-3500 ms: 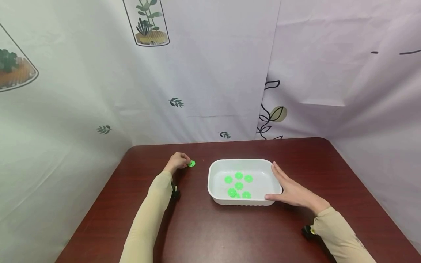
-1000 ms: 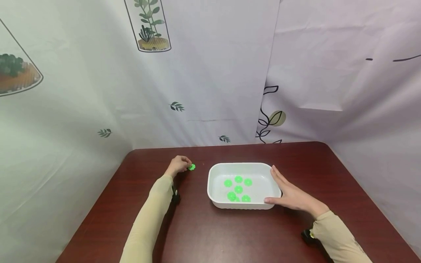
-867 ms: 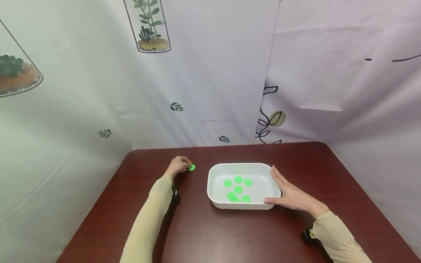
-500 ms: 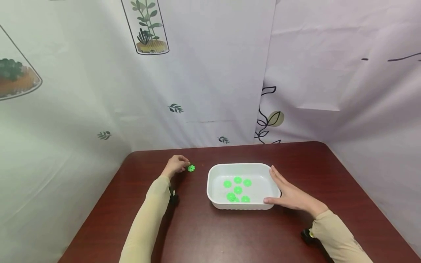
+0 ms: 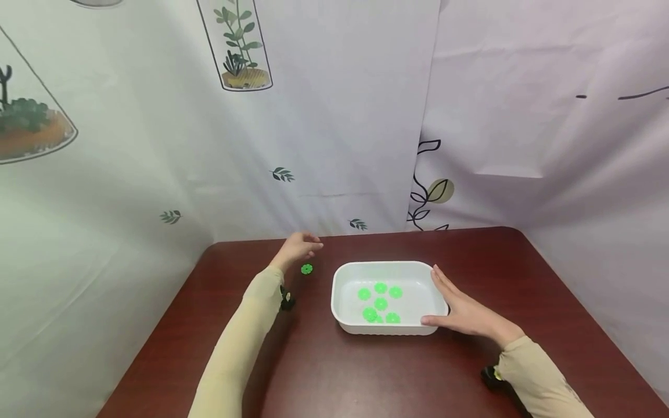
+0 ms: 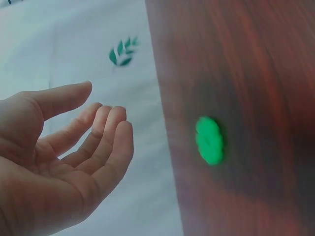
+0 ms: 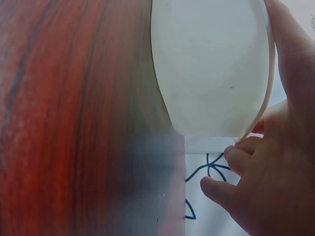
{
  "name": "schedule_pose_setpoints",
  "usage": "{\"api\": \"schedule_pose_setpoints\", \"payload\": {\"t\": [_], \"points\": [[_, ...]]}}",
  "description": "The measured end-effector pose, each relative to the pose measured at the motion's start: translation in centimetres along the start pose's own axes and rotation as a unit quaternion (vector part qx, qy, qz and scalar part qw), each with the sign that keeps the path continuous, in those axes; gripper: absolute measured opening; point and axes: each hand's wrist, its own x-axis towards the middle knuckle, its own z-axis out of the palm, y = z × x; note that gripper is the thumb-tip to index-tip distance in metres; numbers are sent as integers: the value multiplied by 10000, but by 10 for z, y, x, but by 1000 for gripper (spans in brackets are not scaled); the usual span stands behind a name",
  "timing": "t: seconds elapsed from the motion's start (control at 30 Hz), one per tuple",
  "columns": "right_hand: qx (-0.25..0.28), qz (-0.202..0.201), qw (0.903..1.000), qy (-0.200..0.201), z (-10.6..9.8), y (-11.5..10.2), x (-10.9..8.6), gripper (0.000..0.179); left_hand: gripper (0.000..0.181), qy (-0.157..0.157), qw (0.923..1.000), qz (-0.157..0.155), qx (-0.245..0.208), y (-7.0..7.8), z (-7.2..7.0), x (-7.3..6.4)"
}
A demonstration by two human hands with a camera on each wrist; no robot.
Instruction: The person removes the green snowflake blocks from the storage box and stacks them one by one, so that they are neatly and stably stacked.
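Observation:
My left hand [image 5: 299, 248] is raised just past a small green flower-shaped disc [image 5: 306, 269], apart from it, fingers loosely bent and holding nothing. In the left wrist view, the disc [image 6: 209, 140] lies flat on the table to the right of the left hand [image 6: 74, 162]. My right hand [image 5: 467, 307] holds the right end of a white rectangular tray [image 5: 387, 329], thumb at the near corner and fingers at the far corner. Several similar green discs [image 5: 381, 303] lie inside the tray, two of them overlapping. The right wrist view shows the tray's outer end wall [image 7: 211, 73] beside the right hand [image 7: 275, 167].
A dark red-brown wooden table [image 5: 334, 377] carries everything. Behind it and at both sides hangs a pale curtain [image 5: 340, 116] printed with plants. Each wrist wears a small black device [image 5: 287, 299] by the beige sleeve [image 5: 230, 360].
My left hand had its fingertips at the lone green disc; it has let go and moved up and right, leaving the disc on the table. The right hand and tray have stayed put.

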Motion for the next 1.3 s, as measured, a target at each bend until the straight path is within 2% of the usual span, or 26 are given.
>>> {"api": "schedule_pose_setpoints", "payload": {"t": [0.17, 0.37, 0.6, 0.73, 0.87, 0.97, 1.07, 1.3], "points": [[-49, -17, 10000, -5, 1, -1, 0, 119, 26, -250, 9991, 348, -65, 26, 15, 5], [24, -21, 10000, 70, -2, -3, 1, 119, 30, -656, 9943, 844, -43, 66, 35, 12], [49, 26, 10000, 50, -4, -1, 0, 119, 34, -1355, 9837, 1185, -47, 102, 64, 13], [126, 72, 9999, 38, -5, 1, 0, 118, 35, -1613, 9778, 1337, 20, 117, 83, 13], [155, 99, 9998, 11, -5, 2, 0, 118, 33, -1888, 9683, 1542, 540, 126, 102, 10], [154, 98, 9998, -30, -5, 2, 0, 117, 30, -2170, 9547, 1654, 1188, 130, 116, 7], [133, 93, 9998, -77, -3, 2, 0, 117, 29, -2392, 9425, 1608, 1692, 129, 129, 5], [159, 61, 9998, -109, -2, 2, 1, 116, 28, -2546, 9228, 1596, 2412, 122, 147, 3]]}}
